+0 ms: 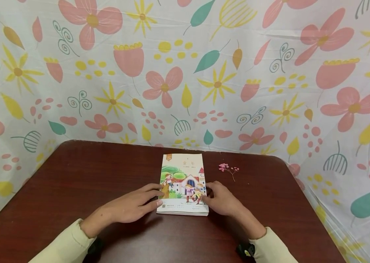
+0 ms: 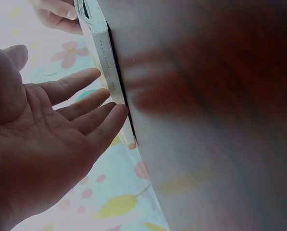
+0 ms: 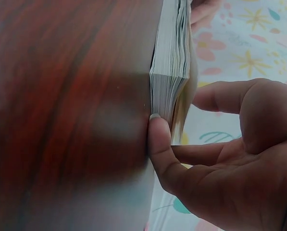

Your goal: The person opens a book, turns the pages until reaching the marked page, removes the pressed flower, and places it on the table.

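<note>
A closed paperback book (image 1: 182, 175) with an illustrated cover of children and a house lies flat on the dark table. My left hand (image 1: 129, 204) is at its left side, fingertips right at the spine (image 2: 115, 79). In the left wrist view that hand (image 2: 52, 134) has its fingers extended and its thumb held away. On the opposite side, my right hand (image 1: 222, 200) pinches the book's right edge. The right wrist view shows its thumb (image 3: 215, 96) at the cover and a bent finger (image 3: 160, 137) low against the page edges (image 3: 163, 91).
A small sprig of pink flowers (image 1: 228, 168) lies on the brown wooden table (image 1: 106, 164), right of the book. Behind the table hangs a white cloth (image 1: 185, 73) printed with flowers and leaves. Dark bands (image 1: 246, 251) show by both sleeve cuffs.
</note>
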`<state>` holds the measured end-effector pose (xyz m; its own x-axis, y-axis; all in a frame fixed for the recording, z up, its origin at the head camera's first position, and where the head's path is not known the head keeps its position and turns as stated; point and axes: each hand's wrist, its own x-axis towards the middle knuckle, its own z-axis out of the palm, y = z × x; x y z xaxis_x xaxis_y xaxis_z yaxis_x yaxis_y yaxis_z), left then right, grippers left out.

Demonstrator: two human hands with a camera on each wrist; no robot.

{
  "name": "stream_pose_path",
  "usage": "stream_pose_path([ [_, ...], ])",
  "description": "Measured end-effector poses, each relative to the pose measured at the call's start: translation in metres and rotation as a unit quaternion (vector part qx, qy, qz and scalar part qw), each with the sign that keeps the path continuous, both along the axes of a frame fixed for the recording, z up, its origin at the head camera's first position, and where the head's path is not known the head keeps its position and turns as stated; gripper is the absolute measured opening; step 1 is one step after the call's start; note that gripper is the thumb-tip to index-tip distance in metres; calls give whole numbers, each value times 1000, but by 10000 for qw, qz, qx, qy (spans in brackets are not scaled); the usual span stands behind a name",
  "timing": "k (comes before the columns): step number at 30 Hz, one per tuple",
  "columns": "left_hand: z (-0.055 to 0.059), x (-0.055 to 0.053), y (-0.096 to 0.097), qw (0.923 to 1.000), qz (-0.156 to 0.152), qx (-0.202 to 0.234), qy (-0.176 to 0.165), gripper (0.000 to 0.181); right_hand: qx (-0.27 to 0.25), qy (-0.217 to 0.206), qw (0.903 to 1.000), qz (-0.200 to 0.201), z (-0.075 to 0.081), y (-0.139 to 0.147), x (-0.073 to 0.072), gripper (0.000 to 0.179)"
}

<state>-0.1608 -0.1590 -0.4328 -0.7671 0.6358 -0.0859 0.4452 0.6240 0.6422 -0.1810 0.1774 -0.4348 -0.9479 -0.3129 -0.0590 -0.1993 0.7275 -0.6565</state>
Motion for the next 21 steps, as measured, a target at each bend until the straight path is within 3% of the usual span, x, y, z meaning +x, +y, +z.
stream_pose_path([
  [11, 0, -1, 0, 9997, 84, -214, 86, 78, -26, -99, 9999, 35, -1, -4, 8, 35],
  [17, 0, -2, -1, 9997, 88, -209, 53, 77, -19, -122, 9999, -47, -1, -3, 7, 39],
  [21, 2, -5, -5, 9995, 191, -204, 137, 71, 189, 78, 9996, -190, 2, 3, 6, 48],
])
